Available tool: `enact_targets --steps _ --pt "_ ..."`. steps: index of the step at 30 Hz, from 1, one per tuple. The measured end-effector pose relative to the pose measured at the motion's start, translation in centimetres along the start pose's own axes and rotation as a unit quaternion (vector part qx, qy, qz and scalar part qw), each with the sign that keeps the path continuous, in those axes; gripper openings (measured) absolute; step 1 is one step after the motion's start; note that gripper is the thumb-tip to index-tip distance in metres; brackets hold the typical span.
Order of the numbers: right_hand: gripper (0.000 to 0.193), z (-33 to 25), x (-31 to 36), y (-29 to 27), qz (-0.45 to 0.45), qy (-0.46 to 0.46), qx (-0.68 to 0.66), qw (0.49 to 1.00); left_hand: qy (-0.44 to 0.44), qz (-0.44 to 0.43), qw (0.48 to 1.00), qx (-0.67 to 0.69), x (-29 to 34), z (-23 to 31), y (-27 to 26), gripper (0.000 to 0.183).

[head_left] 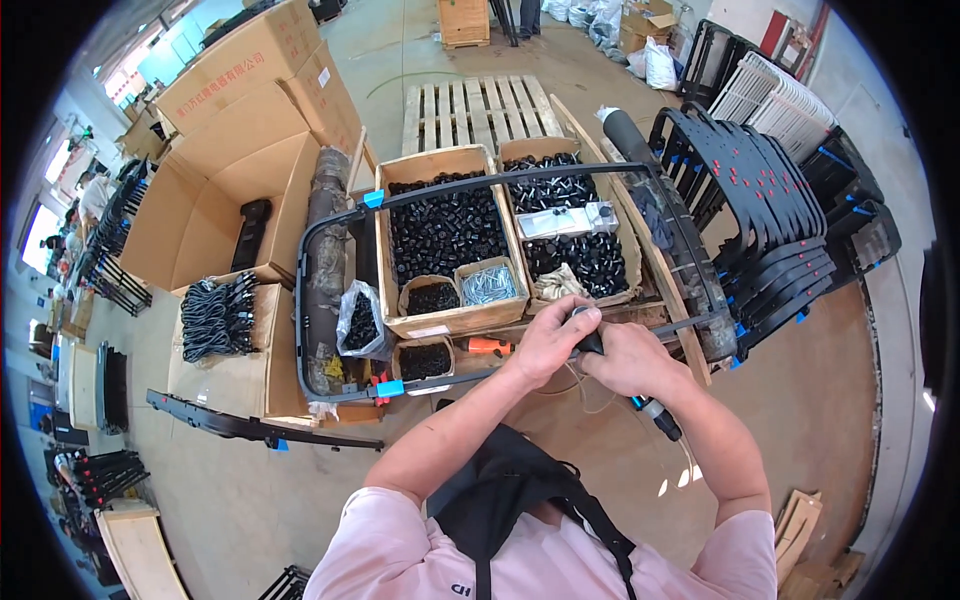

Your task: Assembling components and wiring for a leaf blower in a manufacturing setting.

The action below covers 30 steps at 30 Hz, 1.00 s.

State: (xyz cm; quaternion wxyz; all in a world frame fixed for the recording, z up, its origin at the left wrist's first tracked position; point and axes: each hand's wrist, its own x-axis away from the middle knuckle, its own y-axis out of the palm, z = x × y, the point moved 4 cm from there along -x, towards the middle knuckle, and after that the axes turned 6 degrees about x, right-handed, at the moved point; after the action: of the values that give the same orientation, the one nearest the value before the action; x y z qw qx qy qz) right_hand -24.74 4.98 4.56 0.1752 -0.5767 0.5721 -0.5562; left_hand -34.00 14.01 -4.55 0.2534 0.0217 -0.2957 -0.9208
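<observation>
Well, at the far left a large open cardboard box [225, 195] holds a long black part [252, 234], and just in front of it a bundle of black cables [215, 318] lies on a wooden box [200, 385]. A black frame [303, 300] with rounded corners stretches rightward from there, lying across the boxes of parts, with blue tabs [390, 388] on its edge. Inside its outline, from the left, come a clear plastic bag [382, 346] of small black pieces, a small box of black bits [425, 362], and a wooden box [455, 322] full of black knobs [447, 225], with silver screws [489, 284] in a smaller box at its near corner. An orange tool [488, 346] lies in front of that. Next is a second wooden box with black parts and a white case [566, 220].

Near this box's front edge the left hand [552, 340] is curled, thumb and fingers closing around a black part [592, 343]. The right hand [632, 360] meets it there, fingers bent against the same part; how firmly each grips, I cannot tell. A blue-and-black tool [658, 418] shows below the right hand. Farther right, black curved frames [770, 185] with red dots stand stacked.
</observation>
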Motion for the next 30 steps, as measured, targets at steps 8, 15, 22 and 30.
enact_targets --steps 8,15,22,30 --pt "0.046 -0.2 0.6 1.3 -0.012 0.038 0.007 0.999 0.043 0.007 0.998 -0.04 0.4 -1.9 -1.0 0.025" --pt "0.048 -0.8 0.9 0.5 -0.012 0.053 0.017 0.998 0.039 0.017 0.999 -0.021 0.5 -1.5 -0.8 0.026" --pt "0.048 -0.1 0.4 2.0 -0.001 0.053 0.01 0.999 0.049 -0.009 0.997 -0.058 0.5 -2.0 -1.4 0.025" --pt "0.053 0.4 0.8 3.7 0.028 0.035 -0.012 0.999 0.052 -0.013 0.996 -0.076 0.8 -3.0 -1.4 0.024"
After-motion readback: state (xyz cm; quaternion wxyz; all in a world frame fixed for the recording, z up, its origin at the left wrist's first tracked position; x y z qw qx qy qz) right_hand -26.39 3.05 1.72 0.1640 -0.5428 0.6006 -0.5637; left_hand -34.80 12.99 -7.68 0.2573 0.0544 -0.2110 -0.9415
